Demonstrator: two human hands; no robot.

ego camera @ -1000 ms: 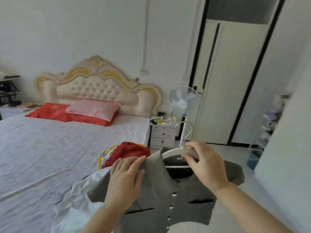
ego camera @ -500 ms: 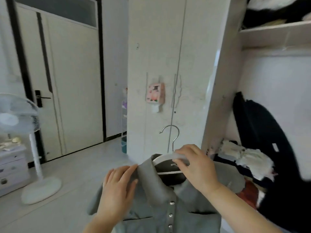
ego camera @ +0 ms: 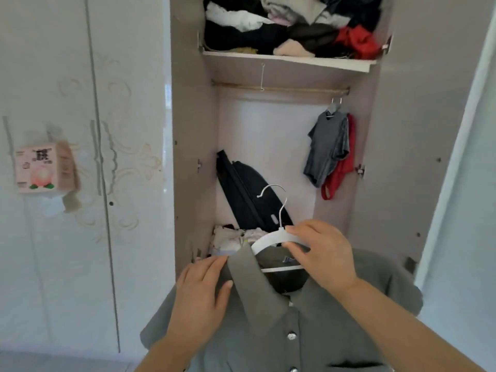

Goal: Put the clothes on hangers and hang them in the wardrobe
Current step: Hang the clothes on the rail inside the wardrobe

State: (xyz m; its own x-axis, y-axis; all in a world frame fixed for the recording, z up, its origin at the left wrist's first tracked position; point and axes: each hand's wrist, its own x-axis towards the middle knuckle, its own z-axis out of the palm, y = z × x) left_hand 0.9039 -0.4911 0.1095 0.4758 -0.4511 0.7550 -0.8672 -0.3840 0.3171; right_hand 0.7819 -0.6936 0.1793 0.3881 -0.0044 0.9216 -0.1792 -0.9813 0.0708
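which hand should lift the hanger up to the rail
Right. The right hand grips the hanger beside its hook, below the rail; the left hand only rests flat on the shirt.

Pink printed box [ego camera: 44,167] stuck on the closed white doors [ego camera: 128,103] at left, with a scrap of white paper [ego camera: 52,204] hanging just under it. Faint swirl ornament [ego camera: 134,162] beside the door seam, small dark keyhole [ego camera: 110,203] lower down. Inside the open wardrobe [ego camera: 193,130]: upper shelf [ego camera: 287,61] crammed with a jumbled pile of clothes [ego camera: 290,28], black, white and beige, with a red piece [ego camera: 357,40] at the right end. Bare wire hook [ego camera: 262,77] hangs on the rail [ego camera: 295,89]. Dark bag [ego camera: 247,194] leans tilted against the back panel, over a whitish heap [ego camera: 233,238] at the bottom. Pale wall [ego camera: 469,183] at right, grey floor [ego camera: 67,362] at lower left.
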